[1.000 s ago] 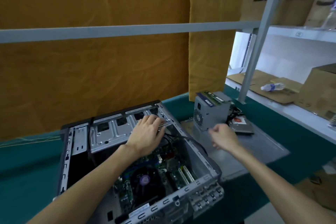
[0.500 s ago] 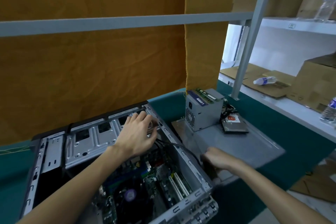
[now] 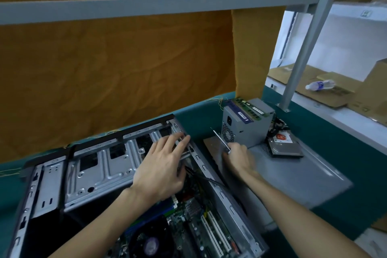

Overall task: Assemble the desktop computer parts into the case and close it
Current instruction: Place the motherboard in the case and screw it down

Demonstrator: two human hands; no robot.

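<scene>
The open computer case [image 3: 234,209] lies on its side on the green table, its motherboard [image 3: 188,224] and silver drive cage [image 3: 100,165] showing. My left hand [image 3: 161,165] rests flat, fingers straight, on the right end of the drive cage. My right hand [image 3: 238,157] grips the handle of a screwdriver [image 3: 219,138] just right of the case, its shaft pointing up and left. The grey power supply [image 3: 245,125] stands on the loose side panel [image 3: 297,172], with RAM sticks [image 3: 251,109] on top. A hard drive [image 3: 284,144] lies beside it.
An orange curtain hangs behind the table under a grey horizontal bar [image 3: 146,8]. A slanted grey post [image 3: 303,48] stands at the back right. Beyond it a white bench holds flattened cardboard [image 3: 326,94] and a plastic bottle [image 3: 319,85].
My right hand dropped to the side panel beside the case, then came up gripping a screwdriver. My left hand stayed on the drive cage. The camera tilted and shifted.
</scene>
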